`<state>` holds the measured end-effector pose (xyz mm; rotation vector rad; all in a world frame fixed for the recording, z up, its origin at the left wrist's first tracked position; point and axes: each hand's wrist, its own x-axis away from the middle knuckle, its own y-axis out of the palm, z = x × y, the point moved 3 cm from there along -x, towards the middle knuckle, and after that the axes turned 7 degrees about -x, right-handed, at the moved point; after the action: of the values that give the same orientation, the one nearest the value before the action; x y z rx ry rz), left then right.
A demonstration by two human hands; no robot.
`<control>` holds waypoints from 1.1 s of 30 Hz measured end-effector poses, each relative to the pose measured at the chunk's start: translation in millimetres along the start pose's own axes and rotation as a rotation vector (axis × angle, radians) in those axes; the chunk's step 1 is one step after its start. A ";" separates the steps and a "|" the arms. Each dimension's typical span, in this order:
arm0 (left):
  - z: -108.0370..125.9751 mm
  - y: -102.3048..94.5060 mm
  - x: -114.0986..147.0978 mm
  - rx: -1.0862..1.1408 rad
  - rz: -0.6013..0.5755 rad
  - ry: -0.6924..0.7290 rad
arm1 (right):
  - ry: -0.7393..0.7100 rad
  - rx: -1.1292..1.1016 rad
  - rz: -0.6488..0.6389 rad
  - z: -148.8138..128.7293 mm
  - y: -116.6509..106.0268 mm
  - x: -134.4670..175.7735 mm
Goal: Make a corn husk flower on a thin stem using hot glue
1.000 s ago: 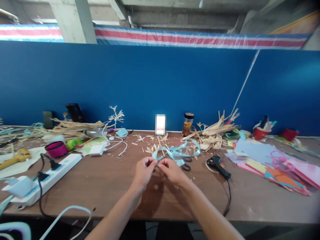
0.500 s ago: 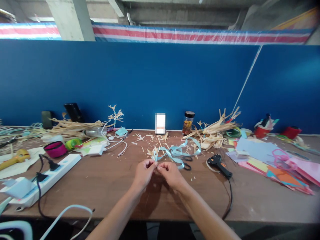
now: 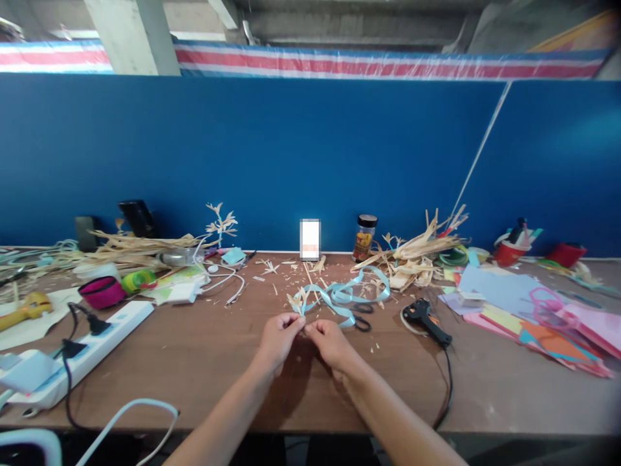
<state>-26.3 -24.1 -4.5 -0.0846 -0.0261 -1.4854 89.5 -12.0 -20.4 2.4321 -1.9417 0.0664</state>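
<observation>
My left hand (image 3: pixel 280 338) is closed in a pinch on a small dried-husk flower (image 3: pixel 295 301), whose pale pointed petals stick up above the fingertips. A light blue ribbon (image 3: pixel 347 296) runs from beside the flower in loose curls to the right. Close by, my right hand (image 3: pixel 330 342) is also pinched, its fingertips almost touching the left ones just under the flower. What the right fingers hold is too small and hidden to make out. Scissors (image 3: pixel 363 323) with black handles lie partly beneath the ribbon.
A glue gun (image 3: pixel 427 323) with its cable lies to the right, beside coloured paper (image 3: pixel 499 294). Dried husks (image 3: pixel 417 255) and a jar (image 3: pixel 365 238) stand behind. On the left are a power strip (image 3: pixel 92 353), a pink tape roll (image 3: pixel 101 292) and a finished husk spray (image 3: pixel 222 223).
The flower has sunk slightly and tilted a little to the left between my fingers. Both hands keep nearly the same place and pinch. The view has shifted slightly.
</observation>
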 end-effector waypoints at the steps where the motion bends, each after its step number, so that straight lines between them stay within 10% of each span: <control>1: -0.7 0.2 0.2 0.029 -0.012 -0.016 | -0.003 -0.002 0.004 0.8 0.0 -0.6; 19: -2.7 8.2 4.4 0.287 -0.208 -0.168 | 0.318 -0.402 -0.130 -8.0 -1.0 10.5; 33: 22.0 15.3 -26.0 0.295 -0.317 -0.048 | 0.202 -0.460 -0.049 -33.6 -7.8 -25.0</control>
<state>-12.5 4.7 15.0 0.1283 -0.3089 -1.7798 91.1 15.7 11.9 2.0812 -1.5987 -0.1177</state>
